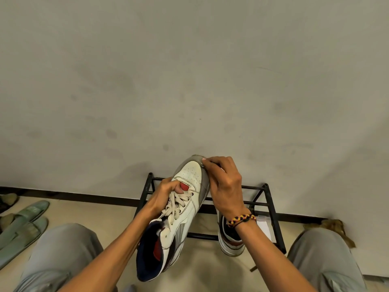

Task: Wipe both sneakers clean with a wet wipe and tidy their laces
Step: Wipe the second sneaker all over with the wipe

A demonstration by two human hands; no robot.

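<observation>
Sneaker number one, a white leather high-top with grey panels, a red tongue patch and a navy lining (185, 199), is held up in the air between the person's knees, toe pointing away toward the pale wall (189, 70). Its cream laces (179, 204) lie loose across the tongue. The left hand (166, 191) grips the shoe at the lace area, fingers curled in around the laces and tongue. The right hand (224, 184), with a braided bracelet (242, 220) at the wrist, has its fingers bent against the grey toe edge; whether a wipe sits under them cannot be told. The second matching sneaker (230, 239) rests heel toward the camera on the black metal shoe rack (267, 199), below the right wrist. Green slippers (23, 224) lie on the floor at far left.
</observation>
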